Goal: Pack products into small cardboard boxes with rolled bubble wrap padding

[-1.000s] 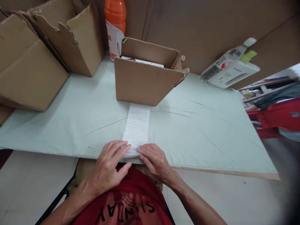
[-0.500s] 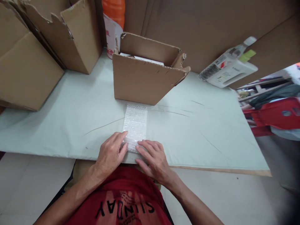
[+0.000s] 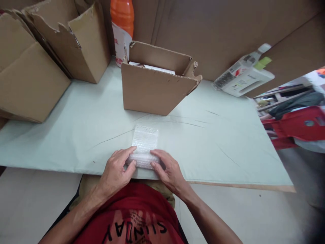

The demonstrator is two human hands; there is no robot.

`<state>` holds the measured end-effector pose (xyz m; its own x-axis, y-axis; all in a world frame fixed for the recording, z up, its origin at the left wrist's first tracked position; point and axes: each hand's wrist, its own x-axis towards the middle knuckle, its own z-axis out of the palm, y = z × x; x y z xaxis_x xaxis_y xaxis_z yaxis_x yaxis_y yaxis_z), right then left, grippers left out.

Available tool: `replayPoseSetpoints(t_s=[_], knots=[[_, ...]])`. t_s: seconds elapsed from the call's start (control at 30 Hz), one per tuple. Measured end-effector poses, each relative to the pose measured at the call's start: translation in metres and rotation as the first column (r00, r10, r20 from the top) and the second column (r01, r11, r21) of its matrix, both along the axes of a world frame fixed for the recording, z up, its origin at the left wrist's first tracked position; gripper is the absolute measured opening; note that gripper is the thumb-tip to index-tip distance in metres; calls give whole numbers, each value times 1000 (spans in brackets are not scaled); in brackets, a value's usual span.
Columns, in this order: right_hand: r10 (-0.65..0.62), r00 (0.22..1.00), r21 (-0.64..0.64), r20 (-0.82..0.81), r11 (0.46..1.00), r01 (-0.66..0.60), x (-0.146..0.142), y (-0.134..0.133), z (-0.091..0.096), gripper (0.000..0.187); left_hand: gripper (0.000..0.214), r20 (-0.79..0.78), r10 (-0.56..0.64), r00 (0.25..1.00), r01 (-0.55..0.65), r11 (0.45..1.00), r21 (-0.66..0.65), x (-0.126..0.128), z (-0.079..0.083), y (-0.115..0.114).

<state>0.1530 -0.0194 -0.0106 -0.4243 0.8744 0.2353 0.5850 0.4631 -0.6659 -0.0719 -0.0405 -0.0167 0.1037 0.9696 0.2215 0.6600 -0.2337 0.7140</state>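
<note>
Thumb and fingers of the left hand (image 3: pixel 114 169) and right hand (image 3: pixel 171 171) are curled around opposite ends of the bubble-wrap roll (image 3: pixel 143 161), near the front edge of the cloth-covered table (image 3: pixel 198 149). The near part looks rolled up, a short flat stretch (image 3: pixel 145 137) left toward the open cardboard box (image 3: pixel 147 95); palms face inward, forearms (image 3: pixel 81 213) slanting in from either side

Desk (image 3: pixel 188 152): rectangular, covered in pale green cloth marked by thin dark lines. Behind it, an upright brown cardboard-like panel (image 3: pixel 193 34) with visible seams. Floor (image 3: pixel 223 213): pale, smooth. Past the desk's right end, a red plastic chair (image 3: pixel 291 125) near a whitish rack (image 3: pixel 279 97). Lighting soft, diffuse.
</note>
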Motion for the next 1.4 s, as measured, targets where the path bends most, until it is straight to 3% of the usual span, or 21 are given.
replayPoseSetpoints(t_s=[0.07, 0.13, 0.27, 0.37, 0.47, 0.53, 0.6, 0.7, 0.77, 0.9, 0.97, 1.03, 1.1, 1.27, 1.33, 1.4], knots=[[-59, 997, 170, 45, 984, 50, 0, 0, 2, 28, 36, -52, 17, 998, -18, 1000, -11, 1, 0, 10], [-35, 994, 269, 106, 963, 5, -1, 0, 3, 26, 36, -112, 24, 993, -23, 1000, 7, 3, -1, 18], [110, 952, 280, 286, 940, -193, -7, 4, -1, 30, 33, -168, 67, 984, -64, 998, 19, 4, -1, 24], [113, 945, 302, 307, 930, -210, -11, 10, -8, 25, 34, -64, 130, 989, -131, 991, -7, 1, 1, 16], [57, 986, 240, 157, 966, -94, -11, 14, -11, 26, 42, 145, 249, 957, -228, 962, -147, -2, 4, 0], [-9, 999, 111, 37, 994, 5, -11, 15, -9, 27, 49, 326, 349, 878, -249, 917, -311, -2, 5, -11], [-84, 995, -72, -60, 994, 80, -11, 15, -5, 27, 58, 513, 436, 739, -189, 866, -463, 1, 6, -20], [-172, 967, -337, -189, 936, 101, -13, 12, -1, 28, 69, 704, 527, 476, 7, 798, -602, 12, 10, -25], [-210, 938, -473, -276, 879, 58, -18, 7, -1, 30, 69, 761, 553, 340, 131, 773, -620, 21, 12, -23], [-237, 894, -612, -380, 789, -52, -25, -4, -1, 33, 60, 814, 544, 204, 213, 787, -579, 35, 14, -17], [-205, 912, -559, -355, 828, -32, -23, -6, 2, 28, 63, 801, 570, 183, 174, 783, -597, 37, 12, -16], [-179, 937, -407, -301, 912, 44, -17, -4, 8, 23, 69, 787, 581, 207, 110, 785, -609, 35, 10, -17], [-175, 947, -267, -269, 958, 101, -8, 3, 14, 25, 73, 775, 556, 300, 81, 795, -601, 31, 9, -19], [-17, 955, -321, -296, 943, -83, -4, 18, 25, 57, 63, 616, 337, 712, 35, 859, -510, 23, 14, -20], [6, 949, -329, -315, 937, -115, -11, 18, 25, 45, 61, 538, 287, 793, -20, 895, -446, 23, 15, -20], [-32, 933, -328, -358, 940, -94, -17, 16, 22, 30, 66, 524, 273, 807, -40, 910, -412, 23, 13, -19]])
